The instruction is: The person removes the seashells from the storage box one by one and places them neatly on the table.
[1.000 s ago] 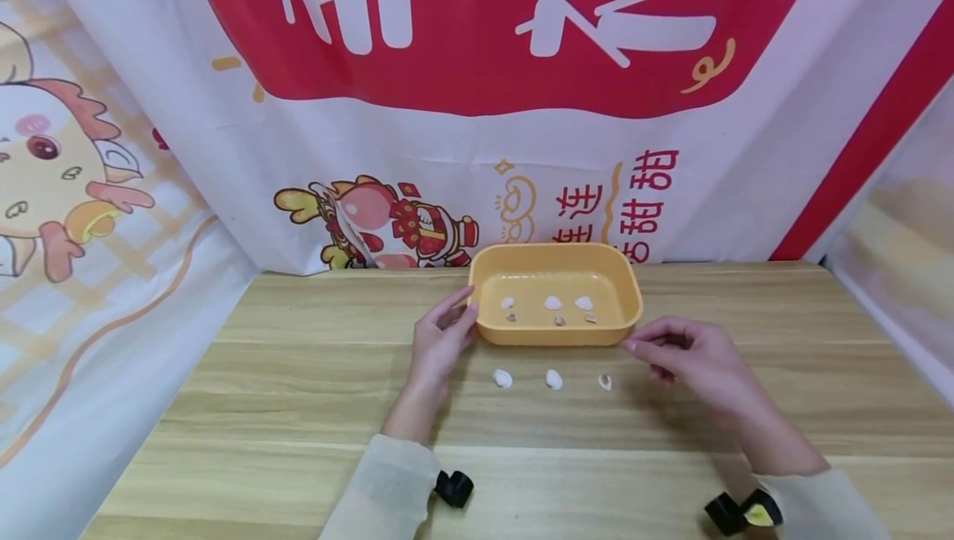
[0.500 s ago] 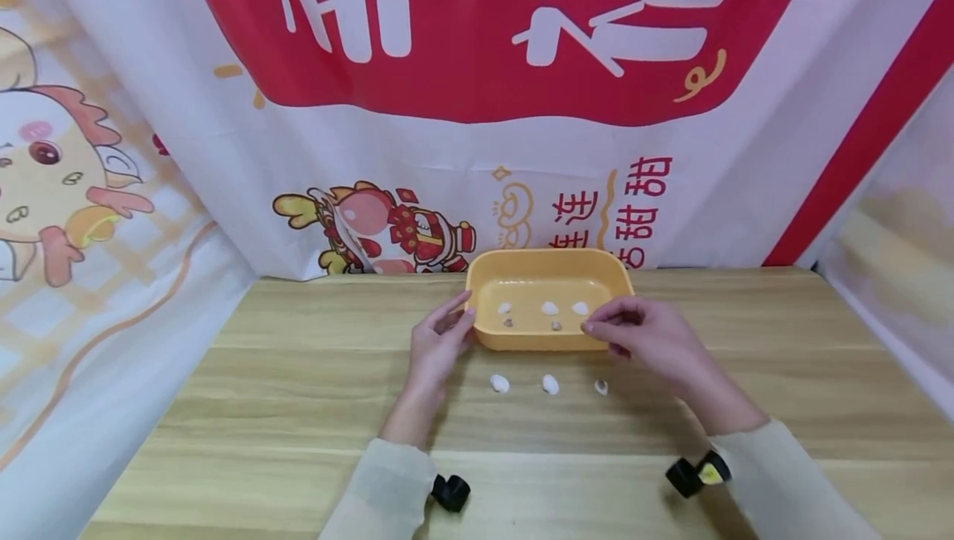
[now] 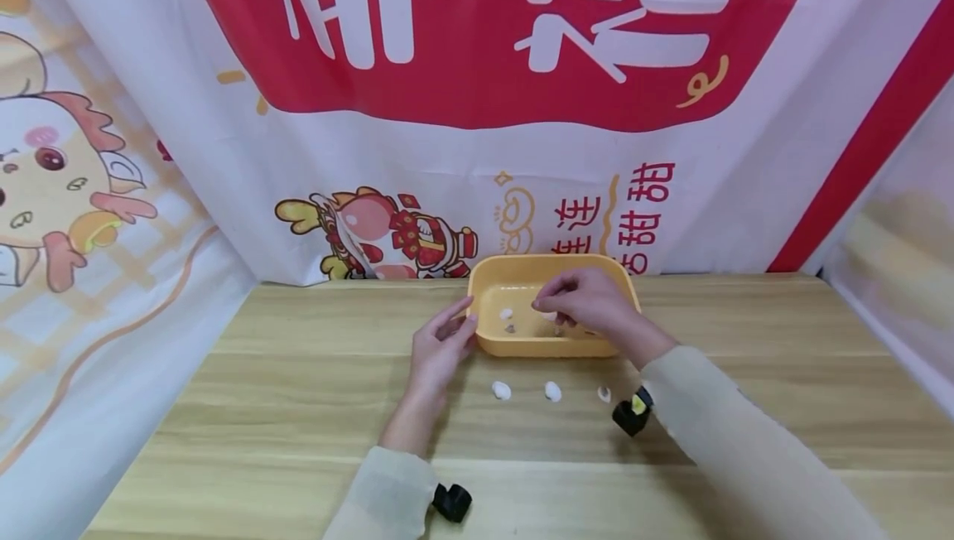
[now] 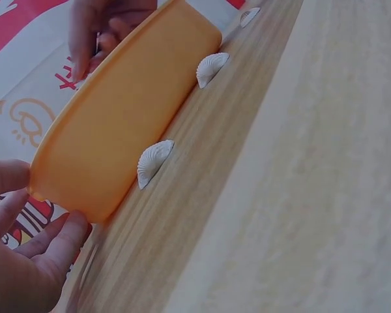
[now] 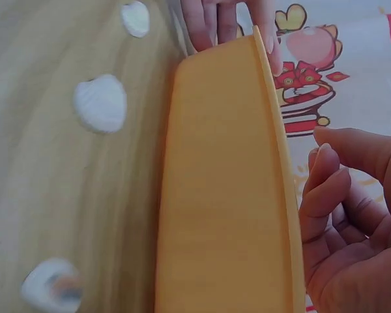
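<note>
A yellow tray (image 3: 553, 263) (image 4: 117, 130) (image 5: 221, 195) stands at the back of the wooden table. My left hand (image 3: 462, 320) (image 4: 32, 215) rests with straight fingers against its left corner. My right hand (image 3: 542, 308) (image 5: 332, 169) reaches over the tray's middle with loosely curled fingers, and nothing shows between them. A white shell (image 3: 506, 314) and a small brown bit (image 3: 510, 328) lie in the tray; the hand hides the rest. Three white shells lie in a row before the tray: left (image 3: 502, 391) (image 4: 154, 161), middle (image 3: 552, 392) (image 5: 101, 102), right (image 3: 604, 393) (image 5: 51, 285).
A printed red and white banner (image 3: 477, 109) hangs right behind the table and along both sides. The wooden table (image 3: 298, 407) stretches bare to the left and right of the tray. Black wrist cameras (image 3: 632, 416) sit on both forearms.
My right hand has moved left and away from me, from beside the tray's right end to above its middle. The left hand has stayed at the tray's corner.
</note>
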Demonstrator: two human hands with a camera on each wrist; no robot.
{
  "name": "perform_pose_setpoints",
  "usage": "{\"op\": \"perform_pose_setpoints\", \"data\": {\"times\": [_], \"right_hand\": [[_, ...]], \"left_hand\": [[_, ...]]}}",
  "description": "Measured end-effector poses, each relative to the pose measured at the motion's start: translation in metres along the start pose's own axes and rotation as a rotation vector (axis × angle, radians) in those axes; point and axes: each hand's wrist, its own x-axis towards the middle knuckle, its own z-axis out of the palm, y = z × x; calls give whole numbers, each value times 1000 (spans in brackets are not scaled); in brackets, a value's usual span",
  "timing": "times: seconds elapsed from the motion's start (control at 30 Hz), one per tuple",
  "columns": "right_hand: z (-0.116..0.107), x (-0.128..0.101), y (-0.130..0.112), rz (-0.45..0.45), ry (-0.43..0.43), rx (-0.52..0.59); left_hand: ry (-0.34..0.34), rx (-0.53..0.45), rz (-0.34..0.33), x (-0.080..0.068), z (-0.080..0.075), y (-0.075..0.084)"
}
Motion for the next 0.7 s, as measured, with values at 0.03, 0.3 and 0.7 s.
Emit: {"op": "perform_pose_setpoints", "data": {"times": [0.03, 0.3, 0.7], "right_hand": [[3, 4, -1, 8, -3, -6], [25, 32, 1, 46, -8, 36], [44, 55, 4, 118, 19, 37]], "left_hand": [[-1, 0, 6, -1, 0, -1], [2, -19, 28, 0, -1, -3], [-2, -27, 34, -2, 0, -3]]}}
